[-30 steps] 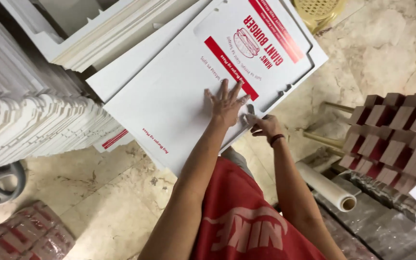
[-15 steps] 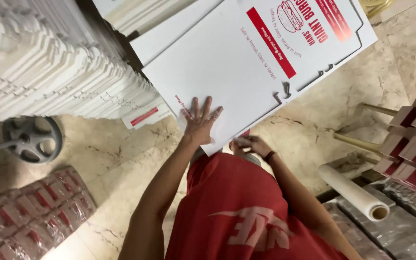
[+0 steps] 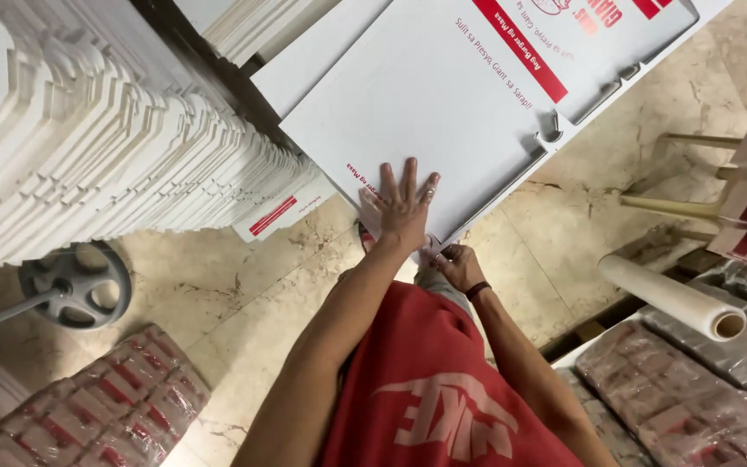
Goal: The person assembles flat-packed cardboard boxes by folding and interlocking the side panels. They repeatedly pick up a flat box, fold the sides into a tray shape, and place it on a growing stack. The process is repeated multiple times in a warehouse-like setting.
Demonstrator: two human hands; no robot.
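Head view: a large flat white cardboard box blank with red printing (image 3: 469,112) lies over the beige marble floor (image 3: 244,285), its near corner under both hands. Left hand (image 3: 404,207) presses flat on it, fingers spread (gripping nothing), while right hand (image 3: 456,264) pinches the corner edge; a tall stack of white cardboard blanks (image 3: 105,147) stands to the left.

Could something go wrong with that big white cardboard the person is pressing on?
Maybe. The left hand lies flat on the flat white box sheet while the right hand pinches its near corner, so the thin corner might crease or tear. The sheet sticks out over the floor, so it could slip off. The leaning stack of white sheets is close by and might slide if bumped.
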